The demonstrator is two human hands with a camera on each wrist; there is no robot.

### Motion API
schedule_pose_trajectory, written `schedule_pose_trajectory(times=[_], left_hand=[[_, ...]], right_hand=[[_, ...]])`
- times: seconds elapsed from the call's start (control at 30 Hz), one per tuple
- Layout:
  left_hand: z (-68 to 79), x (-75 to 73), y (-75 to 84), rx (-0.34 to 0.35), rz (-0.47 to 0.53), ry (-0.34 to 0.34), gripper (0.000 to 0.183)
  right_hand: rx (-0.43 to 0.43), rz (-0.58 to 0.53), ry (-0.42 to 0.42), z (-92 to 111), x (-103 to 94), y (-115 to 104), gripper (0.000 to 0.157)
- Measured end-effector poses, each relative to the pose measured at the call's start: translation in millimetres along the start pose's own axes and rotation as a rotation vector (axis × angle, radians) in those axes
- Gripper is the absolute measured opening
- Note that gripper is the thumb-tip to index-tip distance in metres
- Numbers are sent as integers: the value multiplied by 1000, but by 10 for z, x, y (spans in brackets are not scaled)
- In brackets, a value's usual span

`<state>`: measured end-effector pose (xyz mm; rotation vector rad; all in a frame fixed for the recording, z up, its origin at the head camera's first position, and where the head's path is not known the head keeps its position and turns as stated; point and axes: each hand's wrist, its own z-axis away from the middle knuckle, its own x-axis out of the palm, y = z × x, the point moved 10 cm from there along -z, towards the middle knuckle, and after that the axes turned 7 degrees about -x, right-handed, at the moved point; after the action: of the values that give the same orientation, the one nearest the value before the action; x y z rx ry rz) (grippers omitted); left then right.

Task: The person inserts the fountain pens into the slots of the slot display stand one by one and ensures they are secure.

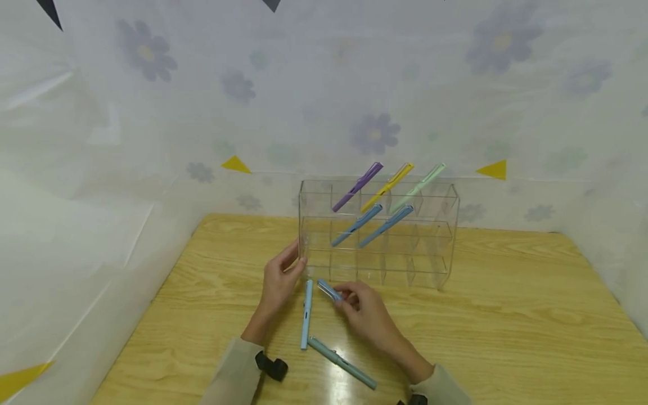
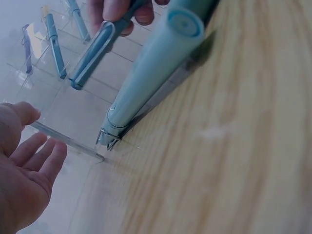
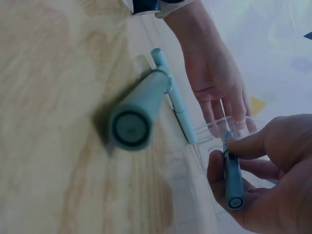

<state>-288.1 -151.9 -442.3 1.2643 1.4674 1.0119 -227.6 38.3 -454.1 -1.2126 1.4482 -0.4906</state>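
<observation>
A clear plastic pen organizer (image 1: 435, 264) with rows of compartments stands on the table. My left hand (image 1: 278, 281) holds its left side edge, the thumb in front and the fingers behind. In front of the lower row, my right hand (image 1: 367, 312) pinches a blue pen (image 1: 329, 289), its clip end tilted up toward the organizer. Between the hands a light-blue pen (image 1: 306, 315) lies on the table, pointing at the organizer. Nearer to me lies a grey-green pen (image 1: 344, 364), slanted, one end close to the light-blue one.
A purple pen (image 1: 357, 187), a yellow pen (image 1: 387, 187) and a mint-green pen (image 1: 419, 187) lean in the top row. Below them, two blue pens (image 1: 386, 226) lean in the middle row. Flower-patterned sheeting (image 1: 314, 84) hangs behind the wooden table (image 1: 516, 315).
</observation>
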Motion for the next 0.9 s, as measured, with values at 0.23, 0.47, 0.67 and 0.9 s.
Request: schedule_pose_trajectory(times=[0.23,0.47,0.67,0.9], left_hand=[[1,5,-10,8,2,-10,48],[-1,3,-2,8,-5,-3,47],[-3,0,-10,7,-13,-1,48],[6,-1,-14,3,-8,-3,47]], right_hand=[[18,-134,18,-33,-100,-14,25],[5,-159,88,-83,-307,-32,22],[31,-128,119,-94,-489,-31,20],[25,-243,139,-123,-684,-21,28]])
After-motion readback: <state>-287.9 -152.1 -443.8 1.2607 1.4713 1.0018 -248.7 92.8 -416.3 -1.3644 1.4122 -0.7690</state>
